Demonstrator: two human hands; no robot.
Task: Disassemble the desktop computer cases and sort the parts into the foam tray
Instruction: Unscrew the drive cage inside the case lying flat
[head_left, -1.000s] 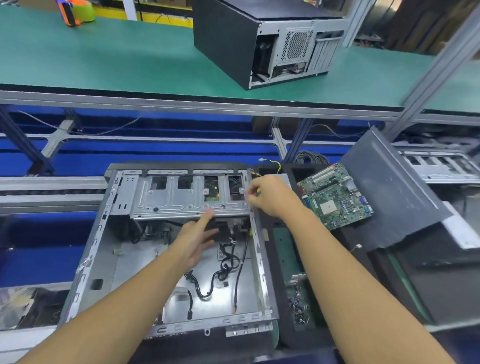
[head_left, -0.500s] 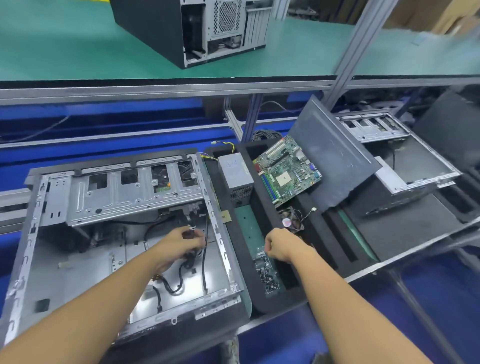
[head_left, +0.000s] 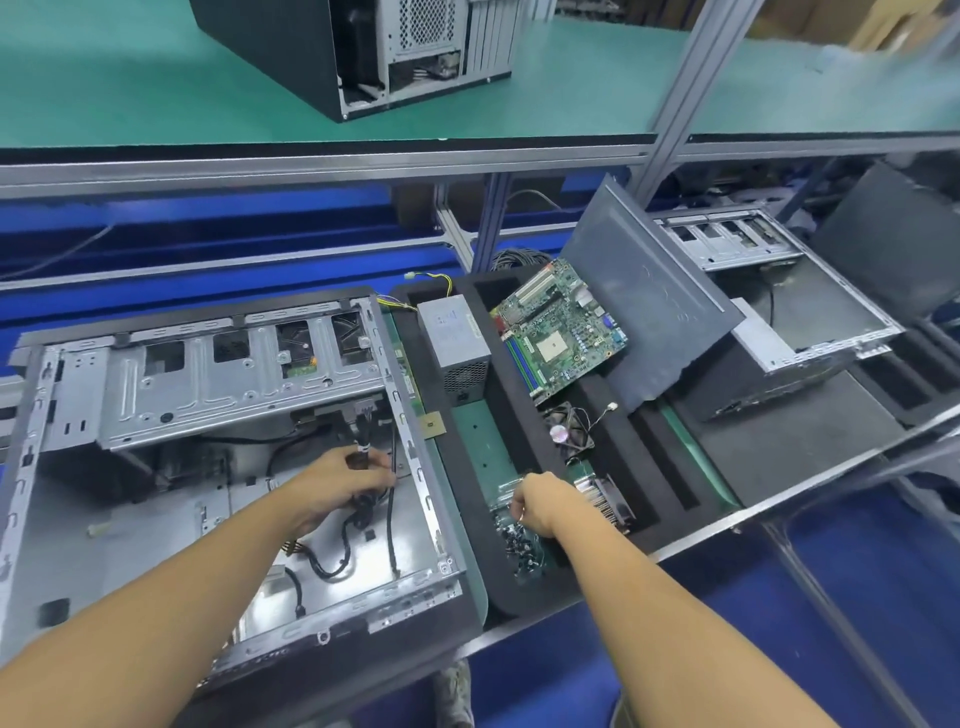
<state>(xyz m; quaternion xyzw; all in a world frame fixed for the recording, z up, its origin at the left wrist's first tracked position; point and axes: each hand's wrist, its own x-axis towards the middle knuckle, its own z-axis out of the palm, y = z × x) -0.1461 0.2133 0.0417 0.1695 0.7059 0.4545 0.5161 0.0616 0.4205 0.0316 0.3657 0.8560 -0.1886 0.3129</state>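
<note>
As the left hand (head_left: 337, 488) grips black cables (head_left: 363, 512), the right hand (head_left: 540, 506) curls above a black foam tray (head_left: 639, 499). Holding what, I cannot tell.

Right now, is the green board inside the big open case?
No, the green board lies on the foam tray, outside the open case.

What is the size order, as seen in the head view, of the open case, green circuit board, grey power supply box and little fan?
1. open case
2. green circuit board
3. grey power supply box
4. little fan
The case is also nearest, which flatters it.
</note>
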